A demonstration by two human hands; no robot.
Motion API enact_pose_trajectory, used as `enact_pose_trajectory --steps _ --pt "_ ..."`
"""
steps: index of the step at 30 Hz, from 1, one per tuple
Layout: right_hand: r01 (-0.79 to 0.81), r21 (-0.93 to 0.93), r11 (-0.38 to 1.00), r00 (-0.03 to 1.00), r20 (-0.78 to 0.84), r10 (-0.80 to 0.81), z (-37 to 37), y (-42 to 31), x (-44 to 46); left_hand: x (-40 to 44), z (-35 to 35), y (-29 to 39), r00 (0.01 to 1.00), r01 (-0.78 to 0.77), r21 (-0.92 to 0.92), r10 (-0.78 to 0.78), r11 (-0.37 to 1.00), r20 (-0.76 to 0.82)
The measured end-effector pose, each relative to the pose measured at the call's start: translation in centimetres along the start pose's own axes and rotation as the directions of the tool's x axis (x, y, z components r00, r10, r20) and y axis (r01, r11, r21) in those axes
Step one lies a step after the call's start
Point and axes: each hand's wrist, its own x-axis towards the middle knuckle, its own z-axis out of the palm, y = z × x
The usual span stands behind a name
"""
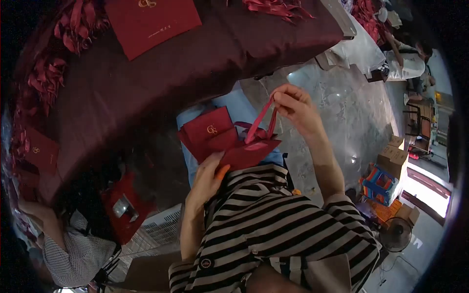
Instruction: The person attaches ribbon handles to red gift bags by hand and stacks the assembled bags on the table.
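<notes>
On my lap lies a red paper gift bag (251, 155) with pink-red ribbon handles. Pinched in the fingers of my right hand (298, 105) is the ribbon handle (260, 122), pulled up into a loop above the bag. My left hand (207, 177) grips the near left edge of the bag, with an orange cover on one finger. Beyond that hand, more folded red bags (209, 128) with a gold logo rest on my light-blue trousers.
A table with a dark maroon cloth (146, 90) stands ahead, holding a red bag (154, 24) and ribbon bundles (78, 27). A person (80, 249) sits at the left; others are far right. Cartons (393, 155) and a fan (395, 234) stand on the right.
</notes>
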Motion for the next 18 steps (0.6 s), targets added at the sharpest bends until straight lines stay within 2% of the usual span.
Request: enact_pose_trajectory --steps 1,2,4,6,8,9,11,12,13,14,15,17,18 --pt "-0.012 0.007 1.0 0.997 0.075 0.011 -0.3 -0.4 0.0 0.3 -0.5 1.0 1.0 0.008 -0.075 -0.006 0.997 0.026" --pt "0.012 0.006 1.0 0.998 0.061 -0.012 -0.4 -0.7 0.0 0.1 -0.6 0.9 0.999 -0.016 -0.07 0.019 0.997 0.038" --pt "0.056 -0.061 0.997 0.992 0.112 -0.049 -0.2 -1.4 0.3 0.0 -0.8 0.8 0.992 0.126 -0.069 -0.123 0.99 0.041" --pt "0.124 -0.091 0.988 0.979 0.177 -0.106 -0.2 -2.8 0.3 0.6 -1.8 3.3 0.998 0.051 -0.13 -0.045 0.99 0.042" --pt "0.231 -0.059 0.971 0.97 0.096 -0.225 0.0 -5.9 0.2 0.3 -3.1 6.3 0.995 0.086 -0.251 -0.096 0.964 -0.026" --pt "0.368 -0.129 0.921 0.93 0.076 -0.361 -0.1 -7.2 0.7 0.8 -3.9 6.0 0.994 -0.051 -0.157 0.035 0.986 -0.101" --pt "0.48 -0.471 0.74 0.854 0.056 -0.517 -1.7 -9.0 3.3 1.7 -5.6 8.8 0.958 -0.181 -0.381 0.076 0.907 -0.275" --pt "0.479 -0.607 0.635 0.825 0.064 -0.561 -2.5 -9.2 5.0 2.9 -6.7 9.5 0.899 -0.306 -0.271 0.183 0.913 -0.397" --pt "0.486 -0.605 0.63 0.82 0.066 -0.569 -2.9 -9.5 6.3 4.3 -8.3 10.1 0.812 -0.418 -0.144 0.298 0.897 -0.502" --pt "0.515 -0.795 0.319 0.677 0.15 -0.72 -3.2 -9.8 7.6 5.9 -9.8 11.5 0.757 -0.439 -0.095 0.311 0.893 -0.575" --pt "0.446 -0.894 -0.026 0.52 0.283 -0.806 -3.3 -9.9 8.7 7.5 -11.2 12.6 0.694 -0.455 -0.046 0.323 0.889 -0.644" --pt "0.401 -0.916 -0.015 0.516 0.239 -0.822 -2.8 -9.6 9.7 10.5 -14.0 12.9 0.692 -0.417 0.017 0.33 0.909 -0.642" --pt "0.279 -0.959 -0.056 0.569 0.212 -0.795 -2.3 -9.6 9.4 11.6 -14.8 13.3 0.697 -0.37 0.073 0.328 0.926 -0.638"
